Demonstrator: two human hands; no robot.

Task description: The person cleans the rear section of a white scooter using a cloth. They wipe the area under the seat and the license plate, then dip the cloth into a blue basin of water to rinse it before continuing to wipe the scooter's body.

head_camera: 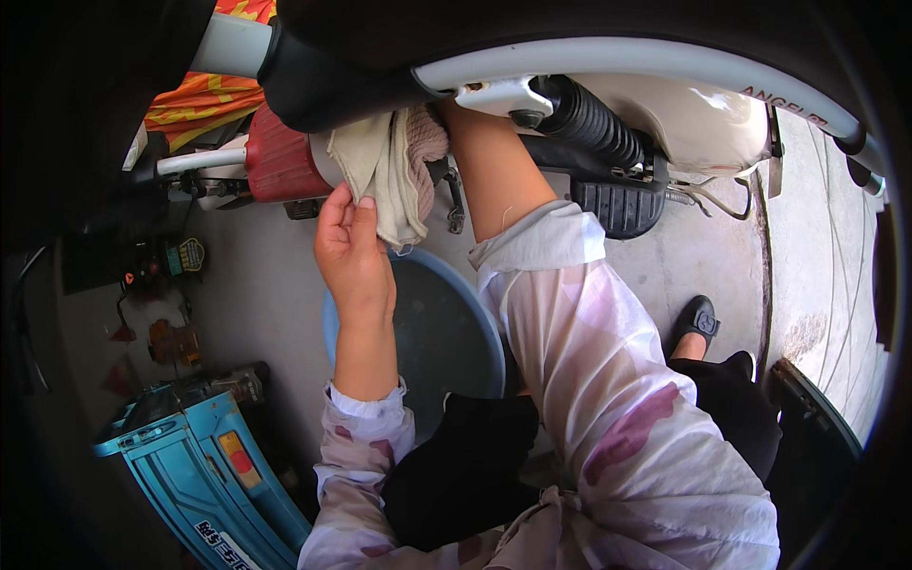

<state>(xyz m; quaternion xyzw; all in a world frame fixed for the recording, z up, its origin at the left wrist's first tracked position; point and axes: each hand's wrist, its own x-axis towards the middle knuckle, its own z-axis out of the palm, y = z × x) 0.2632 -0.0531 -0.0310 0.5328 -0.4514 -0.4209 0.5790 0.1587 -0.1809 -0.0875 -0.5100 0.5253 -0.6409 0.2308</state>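
Observation:
A cream and pinkish-brown cloth [388, 167] hangs below the frame of a two- or three-wheeled vehicle. At its lower left edge, my left hand [356, 242] pinches the cloth between thumb and fingers. My right forearm reaches up under the white frame tube [605, 55], beside the cloth's right side; the right hand itself is hidden behind the vehicle's parts and the cloth. Just left of the cloth is a red plastic part [281, 157] of the vehicle. Beneath my left hand stands a round blue basin [491, 328], apparently holding dark liquid.
A black shock absorber [595, 121] and a ribbed black foot pedal [618, 208] are right of my right forearm. A turquoise vehicle body [206, 463] stands at the lower left. Orange-and-yellow fabric [206, 107] lies at the upper left. My knees flank the basin's near side.

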